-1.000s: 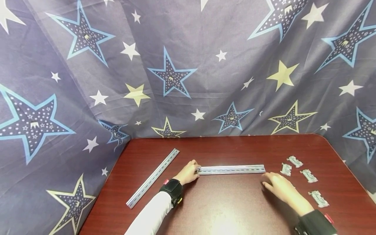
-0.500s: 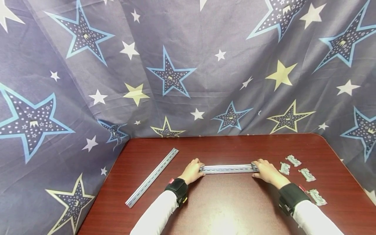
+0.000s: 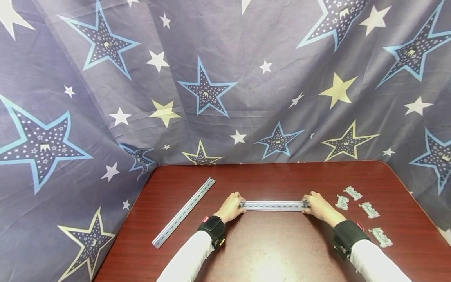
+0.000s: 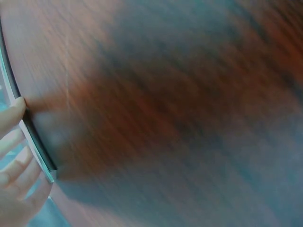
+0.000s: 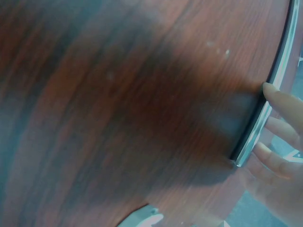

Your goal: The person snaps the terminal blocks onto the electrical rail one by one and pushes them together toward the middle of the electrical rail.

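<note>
A slotted metal rail (image 3: 273, 205) lies crosswise on the dark red table (image 3: 275, 250). My left hand (image 3: 231, 206) grips its left end, thumb on the near edge, fingers over the far edge. My right hand (image 3: 317, 206) grips its right end the same way. In the left wrist view the rail (image 4: 35, 142) runs past my fingers (image 4: 14, 161). In the right wrist view the rail's end (image 5: 258, 127) sits between thumb and fingers (image 5: 284, 137).
A second, longer rail (image 3: 184, 212) lies diagonally at the left of the table. Several small grey-green clip parts (image 3: 368, 209) are scattered at the right. Star-patterned cloth (image 3: 211, 86) hangs behind and around the table.
My right hand came from the table near the clips to the rail's right end and took hold. The rail has shifted slightly toward me. The left hand kept its grip.
</note>
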Motion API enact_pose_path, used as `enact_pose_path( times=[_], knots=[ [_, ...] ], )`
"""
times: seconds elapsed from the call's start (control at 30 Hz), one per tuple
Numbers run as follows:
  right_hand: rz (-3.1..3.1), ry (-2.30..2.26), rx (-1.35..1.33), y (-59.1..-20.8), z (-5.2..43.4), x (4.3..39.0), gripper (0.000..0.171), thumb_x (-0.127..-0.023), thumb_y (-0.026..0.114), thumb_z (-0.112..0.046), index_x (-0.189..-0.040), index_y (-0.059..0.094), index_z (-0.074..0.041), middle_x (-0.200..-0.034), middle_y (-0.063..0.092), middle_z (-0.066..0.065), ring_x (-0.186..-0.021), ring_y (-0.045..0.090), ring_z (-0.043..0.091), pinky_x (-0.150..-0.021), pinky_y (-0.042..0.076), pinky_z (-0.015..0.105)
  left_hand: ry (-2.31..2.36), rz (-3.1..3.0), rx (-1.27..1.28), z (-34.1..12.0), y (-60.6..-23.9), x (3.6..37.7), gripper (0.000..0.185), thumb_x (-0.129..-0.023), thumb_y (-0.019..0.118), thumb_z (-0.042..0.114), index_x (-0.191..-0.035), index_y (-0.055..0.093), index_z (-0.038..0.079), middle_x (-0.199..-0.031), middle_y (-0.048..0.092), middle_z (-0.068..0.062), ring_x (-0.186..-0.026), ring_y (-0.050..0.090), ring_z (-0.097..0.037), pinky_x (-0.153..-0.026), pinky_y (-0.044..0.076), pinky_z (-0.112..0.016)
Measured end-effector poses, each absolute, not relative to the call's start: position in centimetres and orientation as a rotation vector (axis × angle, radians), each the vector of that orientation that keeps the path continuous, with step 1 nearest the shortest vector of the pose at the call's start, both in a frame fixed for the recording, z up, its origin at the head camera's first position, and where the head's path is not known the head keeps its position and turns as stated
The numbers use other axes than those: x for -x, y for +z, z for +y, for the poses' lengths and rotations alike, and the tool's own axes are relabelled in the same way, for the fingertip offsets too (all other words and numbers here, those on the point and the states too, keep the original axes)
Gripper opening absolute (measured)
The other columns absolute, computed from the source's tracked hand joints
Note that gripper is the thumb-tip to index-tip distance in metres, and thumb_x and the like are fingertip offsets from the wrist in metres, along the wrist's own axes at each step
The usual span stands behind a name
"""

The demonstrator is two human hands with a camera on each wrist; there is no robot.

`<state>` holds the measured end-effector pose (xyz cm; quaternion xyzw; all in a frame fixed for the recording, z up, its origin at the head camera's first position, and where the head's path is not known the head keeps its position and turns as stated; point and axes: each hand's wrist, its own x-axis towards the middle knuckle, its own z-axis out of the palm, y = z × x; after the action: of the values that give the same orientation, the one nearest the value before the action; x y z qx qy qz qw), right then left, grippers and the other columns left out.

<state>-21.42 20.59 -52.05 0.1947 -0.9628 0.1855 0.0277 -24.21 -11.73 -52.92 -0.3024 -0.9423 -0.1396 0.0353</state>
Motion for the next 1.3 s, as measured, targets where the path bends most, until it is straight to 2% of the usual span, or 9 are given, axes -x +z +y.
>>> enact_pose_path(
  times=[0.23, 0.37, 0.5, 0.7, 0.87, 1.07, 1.3],
  knots=[
    [-2.999, 0.584, -0.585, -51.9, 20.5, 20.6, 0.027, -0.067, 0.074, -0.016, -0.085, 0.059, -0.001, -0.078, 0.046, 0.01, -0.073, 0.048, 0.028, -0.062, 0.042, 0.04, -0.427, -2.896, 0.948, -11.8, -53.0, 24.0, 0.028, -0.071, 0.071, 0.019, -0.095, 0.066, 0.005, -0.085, 0.05, -0.004, -0.08, 0.047, -0.02, -0.069, 0.04, -0.03],
    [-2.971, 0.717, -0.535, -51.3, 21.1, 20.6, 0.026, -0.071, 0.069, -0.015, -0.088, 0.062, 0.003, -0.08, 0.056, 0.014, -0.076, 0.053, 0.031, -0.065, 0.044, 0.042, -0.441, -2.897, 0.951, -11.8, -53.1, 24.0, 0.027, -0.071, 0.071, 0.019, -0.095, 0.066, 0.006, -0.084, 0.049, -0.004, -0.08, 0.047, -0.019, -0.069, 0.04, -0.03],
    [-2.955, 0.83, -0.332, -50.1, 22.7, 20.9, 0.029, -0.076, 0.063, -0.015, -0.091, 0.061, 0.009, -0.084, 0.062, 0.022, -0.08, 0.058, 0.038, -0.068, 0.044, 0.046, -0.46, -2.908, 0.944, -11.8, -53.1, 23.9, 0.028, -0.072, 0.071, 0.018, -0.095, 0.066, 0.005, -0.085, 0.05, -0.004, -0.081, 0.048, -0.02, -0.07, 0.041, -0.03],
    [-3.01, 0.802, -0.018, -48.9, 25.9, 21.0, 0.034, -0.08, 0.057, -0.018, -0.096, 0.056, 0.012, -0.093, 0.059, 0.029, -0.082, 0.056, 0.043, -0.064, 0.043, 0.049, -0.466, -2.892, 0.961, -12.0, -53.0, 23.9, 0.027, -0.072, 0.071, 0.017, -0.095, 0.066, 0.003, -0.084, 0.05, -0.004, -0.081, 0.048, -0.021, -0.07, 0.04, -0.031],
    [-2.987, 0.777, 0.215, -49.0, 27.7, 20.5, 0.035, -0.078, 0.057, -0.019, -0.092, 0.056, 0.014, -0.088, 0.058, 0.032, -0.078, 0.055, 0.045, -0.061, 0.043, 0.049, -0.477, -2.865, 0.977, -12.0, -52.8, 23.9, 0.027, -0.071, 0.072, 0.016, -0.094, 0.066, 0.004, -0.084, 0.051, -0.005, -0.08, 0.048, -0.021, -0.07, 0.04, -0.031],
    [-3.001, 0.784, 0.395, -49.4, 28.6, 20.2, 0.04, -0.078, 0.058, -0.025, -0.079, 0.058, 0.016, -0.081, 0.055, 0.038, -0.067, 0.055, 0.044, -0.053, 0.043, 0.048, -0.48, -2.844, 0.99, -12.0, -52.9, 23.9, 0.027, -0.07, 0.072, 0.016, -0.093, 0.066, 0.004, -0.085, 0.052, -0.006, -0.079, 0.048, -0.021, -0.069, 0.04, -0.03],
    [-3.031, 0.778, 0.466, -49.5, 28.4, 20.2, 0.043, -0.078, 0.058, -0.026, -0.079, 0.057, 0.017, -0.082, 0.054, 0.038, -0.071, 0.055, 0.047, -0.057, 0.043, 0.051, -0.479, -2.83, 0.99, -12.1, -53.2, 23.9, 0.027, -0.069, 0.072, 0.016, -0.093, 0.066, 0.004, -0.085, 0.053, -0.008, -0.078, 0.048, -0.02, -0.069, 0.04, -0.03]
  ],
)
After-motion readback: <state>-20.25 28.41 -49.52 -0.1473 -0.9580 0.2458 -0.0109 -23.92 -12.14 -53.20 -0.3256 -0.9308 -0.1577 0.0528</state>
